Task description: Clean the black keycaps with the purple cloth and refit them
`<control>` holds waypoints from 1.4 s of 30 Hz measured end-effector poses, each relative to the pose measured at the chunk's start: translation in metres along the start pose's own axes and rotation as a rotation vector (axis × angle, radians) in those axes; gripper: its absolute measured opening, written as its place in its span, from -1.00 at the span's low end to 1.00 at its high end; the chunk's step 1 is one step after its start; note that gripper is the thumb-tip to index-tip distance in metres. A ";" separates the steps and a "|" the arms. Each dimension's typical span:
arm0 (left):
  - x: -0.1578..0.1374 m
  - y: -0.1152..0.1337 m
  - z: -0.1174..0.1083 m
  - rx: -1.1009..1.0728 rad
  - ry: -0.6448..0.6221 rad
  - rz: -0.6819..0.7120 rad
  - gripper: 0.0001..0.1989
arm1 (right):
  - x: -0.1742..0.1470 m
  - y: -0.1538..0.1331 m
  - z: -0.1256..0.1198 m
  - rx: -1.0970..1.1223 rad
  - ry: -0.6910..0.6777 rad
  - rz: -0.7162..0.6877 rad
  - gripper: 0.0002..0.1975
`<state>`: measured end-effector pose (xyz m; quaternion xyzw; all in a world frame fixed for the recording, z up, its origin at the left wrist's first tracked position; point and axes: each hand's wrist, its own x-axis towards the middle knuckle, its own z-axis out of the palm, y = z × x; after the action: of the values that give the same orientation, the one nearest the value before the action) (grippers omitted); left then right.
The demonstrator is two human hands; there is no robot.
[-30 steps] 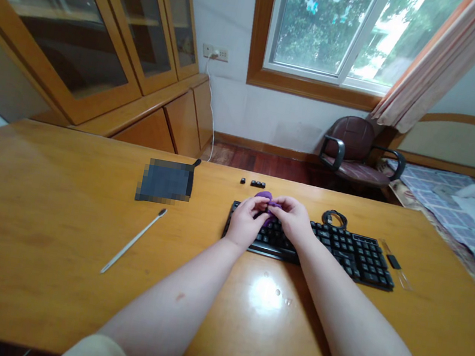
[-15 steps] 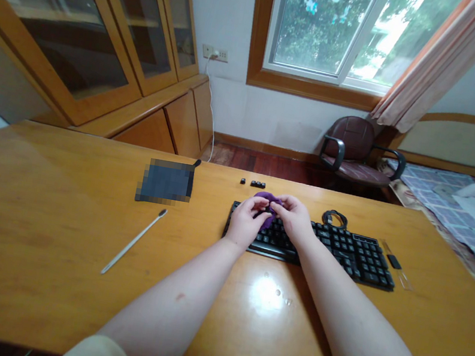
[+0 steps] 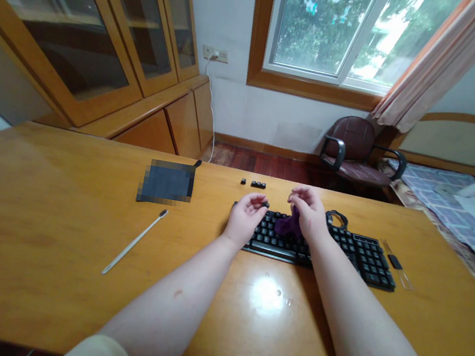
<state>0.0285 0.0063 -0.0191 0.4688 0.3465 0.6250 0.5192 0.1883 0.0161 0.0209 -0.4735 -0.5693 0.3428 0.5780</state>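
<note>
Between the thumb and fingers of my left hand (image 3: 243, 218) is a small black keycap (image 3: 265, 204), above the left end of the keyboard. My right hand (image 3: 310, 213) grips a crumpled purple cloth (image 3: 288, 226), which hangs down over the keys. The black keyboard (image 3: 361, 253) lies on the desk below both hands, partly covered by them and the cloth. Behind it, several loose keycaps (image 3: 258, 185) sit in a short row, with one single keycap (image 3: 243, 181) just to their left.
A long white brush (image 3: 134, 242) lies on the wooden desk (image 3: 48, 243), near a dark pouch (image 3: 168, 181) blurred by pixels. A coiled black cable (image 3: 337, 219) rests behind the keyboard. A wire keycap puller (image 3: 395, 262) lies at its right end.
My hands have moved apart. The purple cloth went right with my right hand, away from the left, and the keycap now shows in my left fingers.
</note>
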 end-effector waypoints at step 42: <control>0.002 -0.002 -0.003 -0.013 0.017 -0.098 -0.75 | -0.003 0.015 0.010 -1.039 -0.432 -0.045 -0.75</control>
<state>0.0260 0.0093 -0.0218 0.4425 0.3695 0.6051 0.5490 0.1802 0.0192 0.0051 -0.6030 -0.7786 0.0941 0.1463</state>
